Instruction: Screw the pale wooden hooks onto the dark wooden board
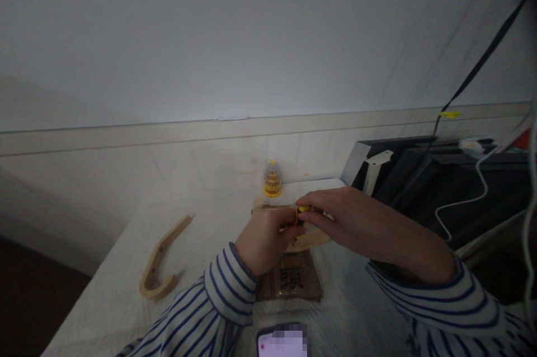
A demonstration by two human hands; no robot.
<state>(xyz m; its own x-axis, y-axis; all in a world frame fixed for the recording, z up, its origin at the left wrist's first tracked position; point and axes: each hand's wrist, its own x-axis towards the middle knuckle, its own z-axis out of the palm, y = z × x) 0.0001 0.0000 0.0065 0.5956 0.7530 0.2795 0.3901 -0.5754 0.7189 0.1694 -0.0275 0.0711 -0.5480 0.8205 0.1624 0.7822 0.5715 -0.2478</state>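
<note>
Over the middle of the table, my two hands meet at a small yellow-and-black screwdriver (302, 209). My right hand (350, 214) reaches in from the right and pinches its top end. From the other side my left hand (266, 236) is closed around its lower part, and its fingers hide much of the tool. Just below the fingertips lies a pale wooden piece (312, 240), partly covered by the hands. Beneath it is a brown packet (291, 278) with dark items showing through a clear window.
A curved wooden hook (153, 273) lies on the white-covered table (201, 211) at left. A yellow-based clear container (272, 179) stands by the wall. A phone (282, 341) is at the near edge. Dark panels (415, 178) and a white cable (482, 178) are at right.
</note>
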